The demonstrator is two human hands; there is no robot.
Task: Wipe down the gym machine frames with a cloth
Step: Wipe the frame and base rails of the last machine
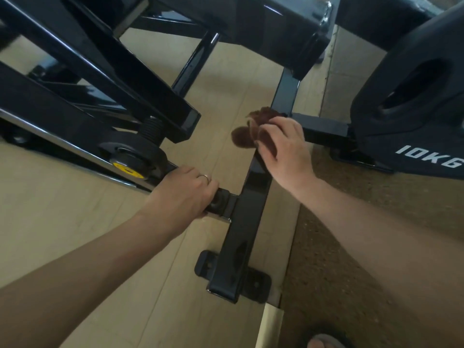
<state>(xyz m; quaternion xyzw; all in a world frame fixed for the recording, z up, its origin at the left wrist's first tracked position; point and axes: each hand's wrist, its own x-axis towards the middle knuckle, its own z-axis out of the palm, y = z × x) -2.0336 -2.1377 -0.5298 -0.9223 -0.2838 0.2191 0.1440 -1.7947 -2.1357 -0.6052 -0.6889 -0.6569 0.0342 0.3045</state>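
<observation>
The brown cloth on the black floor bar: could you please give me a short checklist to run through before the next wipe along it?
1. Right hand grips the brown cloth: ok.
2. Cloth is at the floor bar: ok; firm contact: cannot tell.
3. Left hand holds the side bar, steadying: ok.
4. Bar toward the near end is free of things: ok.
5. 10KG plate stands off the wipe path: ok.
6. Dirt left on the bar: cannot tell.

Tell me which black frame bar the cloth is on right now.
The floor bar running from the bolted foot plate up the middle. The right hand holds the brown cloth on it; the left hand grips the side bar joining it.
</observation>
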